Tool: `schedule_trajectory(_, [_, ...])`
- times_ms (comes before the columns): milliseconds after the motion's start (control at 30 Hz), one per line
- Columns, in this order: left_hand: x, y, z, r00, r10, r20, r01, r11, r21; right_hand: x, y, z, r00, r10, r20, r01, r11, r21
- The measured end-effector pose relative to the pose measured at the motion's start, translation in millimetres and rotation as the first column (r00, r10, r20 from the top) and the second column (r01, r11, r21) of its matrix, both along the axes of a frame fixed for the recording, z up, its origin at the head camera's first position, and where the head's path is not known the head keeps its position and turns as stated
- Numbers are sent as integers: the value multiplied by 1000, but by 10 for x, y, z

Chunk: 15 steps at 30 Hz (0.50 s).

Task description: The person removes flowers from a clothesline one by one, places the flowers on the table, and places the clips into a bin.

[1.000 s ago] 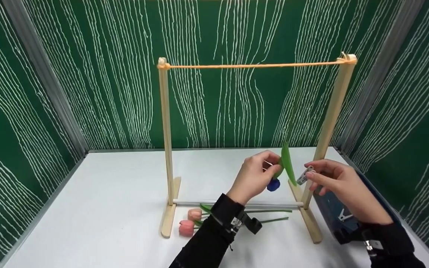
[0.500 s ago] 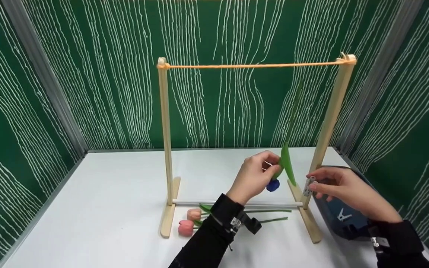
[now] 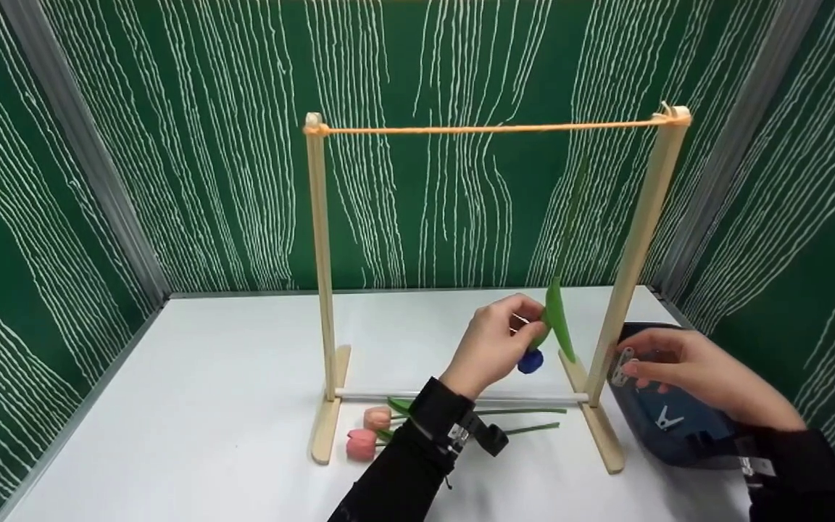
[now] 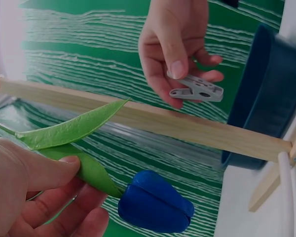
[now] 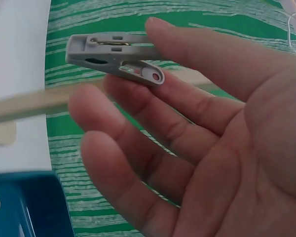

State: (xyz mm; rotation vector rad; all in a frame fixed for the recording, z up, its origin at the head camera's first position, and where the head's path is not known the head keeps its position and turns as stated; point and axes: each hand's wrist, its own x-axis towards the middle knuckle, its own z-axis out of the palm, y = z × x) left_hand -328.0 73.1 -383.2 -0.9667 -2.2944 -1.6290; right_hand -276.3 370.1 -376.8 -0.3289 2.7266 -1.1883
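My left hand (image 3: 501, 341) pinches a blue artificial tulip (image 4: 155, 201) by its green leaf and stem just behind the bloom. The flower points down and its stem rises behind the orange string's level. In the right wrist view my right hand (image 5: 187, 133) holds a grey plastic clothespin (image 5: 113, 54) between thumb and fingers. Seen from the head, that hand stands right of the frame's right post (image 3: 638, 268), over the edge of a dark blue bin (image 3: 649, 428). The clothespin and the tulip are apart.
A wooden frame carries an orange string (image 3: 490, 129) across its top and a white rod (image 3: 533, 397) low down. On the white table lie a pink tulip (image 3: 361, 444) and a peach tulip (image 3: 377, 418), partly behind my left sleeve. A white clothespin (image 3: 669, 418) lies in the bin.
My right hand has moved right and slightly down with the clothespin, away from the tulip and past the right post. My left hand has stayed nearly still.
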Motion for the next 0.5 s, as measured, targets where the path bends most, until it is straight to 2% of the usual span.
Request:
schedule_trajectory(267, [-3, -4, 6, 1000, 17, -14, -18, 1000, -18, 1, 192, -32, 998, -35, -45, 37, 999, 32])
schedule_trajectory(500, [-2, -10, 6, 1000, 6, -6, -6, 1000, -12, -28, 353, -108, 997, -71, -33, 73, 995, 61])
